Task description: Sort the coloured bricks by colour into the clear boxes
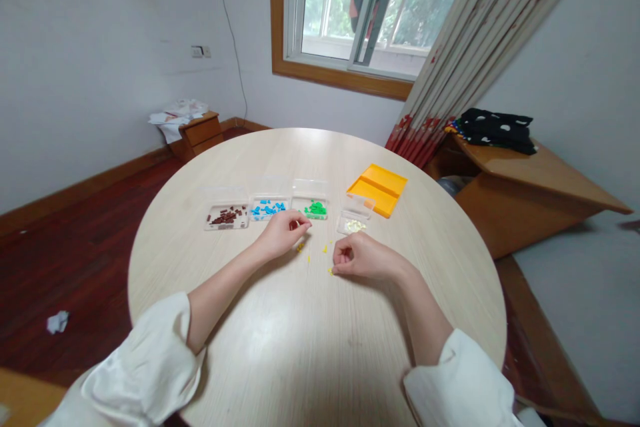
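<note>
My left hand (284, 235) hovers over the table in front of the green pieces, thumb and fingertips pinched together. Whatever it may hold is too small to make out. My right hand (361, 256) is curled, its pinched fingertips down at a small yellow piece (330, 271) on the table. Several more tiny yellow pieces (325, 249) lie scattered between the hands. Behind them stand open clear plastic boxes: one with dark brown pieces (227, 215), one with blue pieces (269, 207), one with green pieces (316, 208). Just beyond my right hand is a box of pale cream pieces (355, 225).
An open yellow-orange case (381, 188) lies behind the cream box on the round wooden table (280, 360). A wooden cabinet (530, 193) with dark folded cloth (497, 130) stands to the right. Papers cover a small drawer unit (201, 130) at the left.
</note>
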A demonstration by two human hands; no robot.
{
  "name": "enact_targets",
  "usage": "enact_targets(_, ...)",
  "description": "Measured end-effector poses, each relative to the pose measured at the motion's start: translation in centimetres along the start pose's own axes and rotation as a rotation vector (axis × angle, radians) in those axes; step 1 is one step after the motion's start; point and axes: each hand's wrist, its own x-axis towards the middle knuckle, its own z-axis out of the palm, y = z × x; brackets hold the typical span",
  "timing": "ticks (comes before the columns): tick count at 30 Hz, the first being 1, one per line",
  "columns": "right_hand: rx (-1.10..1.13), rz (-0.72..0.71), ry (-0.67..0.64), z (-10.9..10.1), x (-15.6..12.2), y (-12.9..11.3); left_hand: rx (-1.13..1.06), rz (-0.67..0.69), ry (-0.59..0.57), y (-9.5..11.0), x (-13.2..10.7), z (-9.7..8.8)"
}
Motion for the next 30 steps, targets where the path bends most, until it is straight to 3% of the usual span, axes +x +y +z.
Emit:
enact_targets(3,0.000,0.016,-0.046,0.06,-0.01,-0.15,0.011,0.000,-0.003,0.00,-0.01,-0.01)
enact_targets(30,-0.068,-0.052,-0.010,0.57,0.12,-0.13,0.037,-0.005,-0.018,-0.08,-0.06,-0.05)
